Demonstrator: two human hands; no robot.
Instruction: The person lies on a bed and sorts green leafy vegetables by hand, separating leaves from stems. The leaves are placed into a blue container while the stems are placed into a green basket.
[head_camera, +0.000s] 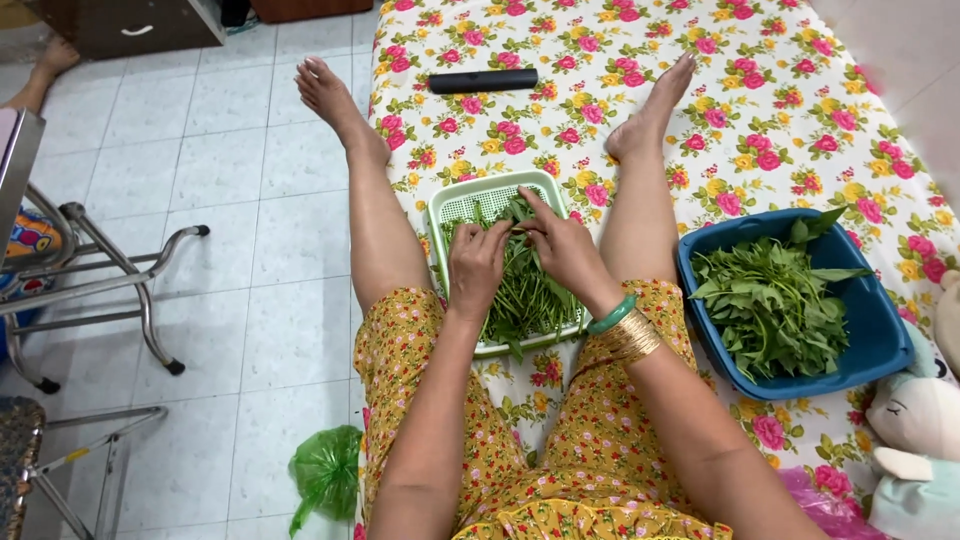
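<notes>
A pale green perforated basket (452, 203) lies between my legs on a flowered mattress, filled with long green vegetable stems (528, 297). My left hand (476, 265) and my right hand (562, 248) meet over the basket, both pinching the same leafy stem (516, 226). Bangles circle my right wrist. To the right stands a blue tub (868, 322) holding a pile of picked green leaves (770, 300).
A black remote control (483, 81) lies on the flowered sheet (760, 90) beyond the basket. A green plastic bag (326, 473) sits on the tiled floor at left, near metal chair legs (140, 290). Soft toys (915, 440) rest at the right edge. Another person's foot (50, 60) shows at top left.
</notes>
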